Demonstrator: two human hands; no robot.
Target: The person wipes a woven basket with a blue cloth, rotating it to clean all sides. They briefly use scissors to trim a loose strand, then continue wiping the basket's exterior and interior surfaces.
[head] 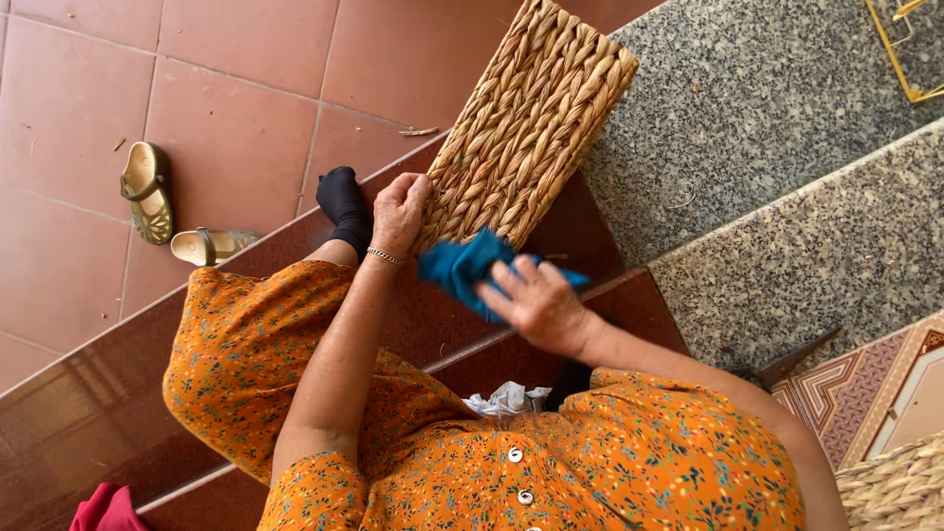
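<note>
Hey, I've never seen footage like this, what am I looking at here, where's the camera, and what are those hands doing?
There is no machine here. One camera sits on a person's head and looks straight down, so you see their own arms and orange flowered dress from above. They seem to be seated on dark red polished steps.

The left hand rests on the edge of a woven straw basket, steadying it. The right hand has its grip on a blue cloth pressed against the basket.

Around them: two gold sandals on the red tiled floor, speckled grey stone steps to the right, one foot in a black sock, and another woven piece at the bottom right corner.
</note>
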